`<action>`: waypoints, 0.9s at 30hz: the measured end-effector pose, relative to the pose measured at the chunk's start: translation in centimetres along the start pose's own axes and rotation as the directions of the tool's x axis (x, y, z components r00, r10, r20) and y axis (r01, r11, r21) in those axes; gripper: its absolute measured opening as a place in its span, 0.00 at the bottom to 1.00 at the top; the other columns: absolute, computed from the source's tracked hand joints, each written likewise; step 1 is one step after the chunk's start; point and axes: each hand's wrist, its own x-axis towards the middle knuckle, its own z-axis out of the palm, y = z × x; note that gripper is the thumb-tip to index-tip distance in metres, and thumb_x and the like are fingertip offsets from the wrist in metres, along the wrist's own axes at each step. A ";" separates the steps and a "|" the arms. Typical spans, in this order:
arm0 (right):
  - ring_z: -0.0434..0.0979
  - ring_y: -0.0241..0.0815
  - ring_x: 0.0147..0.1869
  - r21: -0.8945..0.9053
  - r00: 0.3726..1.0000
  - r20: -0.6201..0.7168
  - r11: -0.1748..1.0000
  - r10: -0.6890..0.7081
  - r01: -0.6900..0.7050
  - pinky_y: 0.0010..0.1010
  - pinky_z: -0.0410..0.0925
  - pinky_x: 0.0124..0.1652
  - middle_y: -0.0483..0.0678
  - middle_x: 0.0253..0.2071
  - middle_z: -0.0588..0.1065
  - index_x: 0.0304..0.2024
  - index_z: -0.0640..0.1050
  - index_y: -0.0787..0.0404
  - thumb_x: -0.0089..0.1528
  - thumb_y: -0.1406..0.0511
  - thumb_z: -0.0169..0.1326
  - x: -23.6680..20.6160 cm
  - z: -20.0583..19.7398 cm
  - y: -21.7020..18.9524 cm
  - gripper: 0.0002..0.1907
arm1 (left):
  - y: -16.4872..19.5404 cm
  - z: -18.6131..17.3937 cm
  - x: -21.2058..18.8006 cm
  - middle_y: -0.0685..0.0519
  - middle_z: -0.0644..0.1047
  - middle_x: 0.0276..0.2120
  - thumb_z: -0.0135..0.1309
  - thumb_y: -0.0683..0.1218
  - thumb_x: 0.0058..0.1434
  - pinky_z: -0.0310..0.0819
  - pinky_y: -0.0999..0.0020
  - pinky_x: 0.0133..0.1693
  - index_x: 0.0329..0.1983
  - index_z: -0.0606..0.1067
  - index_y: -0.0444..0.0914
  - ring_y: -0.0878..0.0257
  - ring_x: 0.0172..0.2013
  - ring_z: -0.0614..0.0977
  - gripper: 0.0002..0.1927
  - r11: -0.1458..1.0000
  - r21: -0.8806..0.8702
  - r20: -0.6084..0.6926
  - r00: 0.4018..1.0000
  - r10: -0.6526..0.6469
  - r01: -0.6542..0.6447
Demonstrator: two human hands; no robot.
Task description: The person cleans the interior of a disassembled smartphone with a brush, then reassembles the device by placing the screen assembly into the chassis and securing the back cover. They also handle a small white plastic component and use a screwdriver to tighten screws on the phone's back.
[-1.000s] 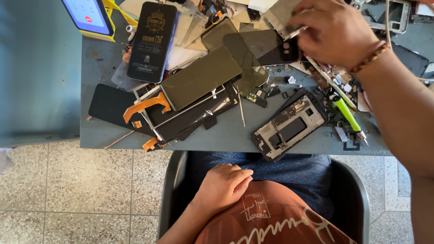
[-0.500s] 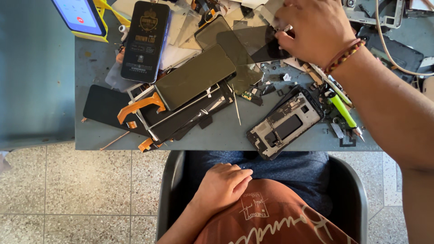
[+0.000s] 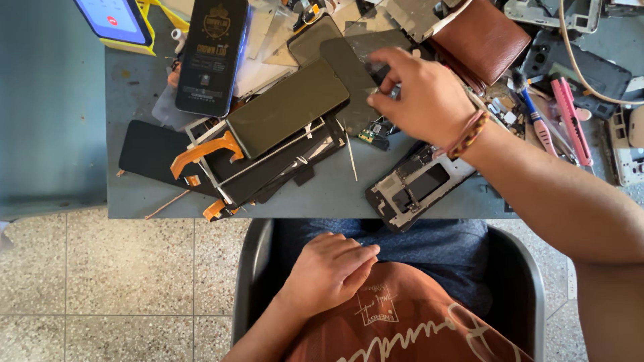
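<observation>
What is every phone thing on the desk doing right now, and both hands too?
Right hand: reaching over the desk, fingertips pinching a small dark part.
Left hand: resting on the lap, holding nothing.
Opened silver phone frame: lying face up, insides showing.
Dark glass screen panel: lying flat on the pile, unlit.
Phone in yellow case: screen lit.
Brown leather wallet: closed.

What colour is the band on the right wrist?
Red and yellow braided band, clearest in the head view.

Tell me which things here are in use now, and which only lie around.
In use: right hand on the dark glass panel.
Lying about: opened phone frame, boxed phone, brown wallet, pink knife. Left hand rests on the lap.
</observation>
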 end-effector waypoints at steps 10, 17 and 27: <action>0.72 0.28 0.34 0.519 0.935 0.042 0.792 0.352 -0.321 0.21 0.66 0.34 0.43 0.38 0.78 0.54 0.81 0.67 0.71 0.69 0.56 -3.7 -5.1 3.8 0.11 | 0.1 -2.5 1.9 0.54 0.81 0.33 0.63 0.41 0.62 0.75 0.62 0.38 0.46 0.79 0.37 0.60 0.32 0.82 0.10 0.998 0.035 -0.038 0.998 0.053 -0.051; 0.66 0.29 0.27 0.611 0.883 0.281 0.640 0.376 -0.467 0.19 0.60 0.26 0.46 0.31 0.75 0.54 0.80 0.67 0.69 0.70 0.52 -10.3 -8.1 6.0 0.12 | -0.3 -6.7 5.4 0.53 0.79 0.38 0.63 0.42 0.64 0.73 0.57 0.46 0.48 0.79 0.38 0.56 0.41 0.81 0.10 0.936 0.350 -0.161 0.983 0.086 -0.025; 0.59 0.23 0.23 0.449 0.832 0.118 0.718 0.542 -0.532 0.19 0.52 0.21 0.36 0.25 0.68 0.53 0.79 0.64 0.65 0.66 0.59 -14.2 -4.8 3.1 0.14 | -3.1 -9.1 10.7 0.48 0.73 0.57 0.64 0.48 0.63 0.62 0.48 0.61 0.56 0.76 0.37 0.48 0.62 0.71 0.20 0.771 0.628 -0.093 0.994 -0.058 0.103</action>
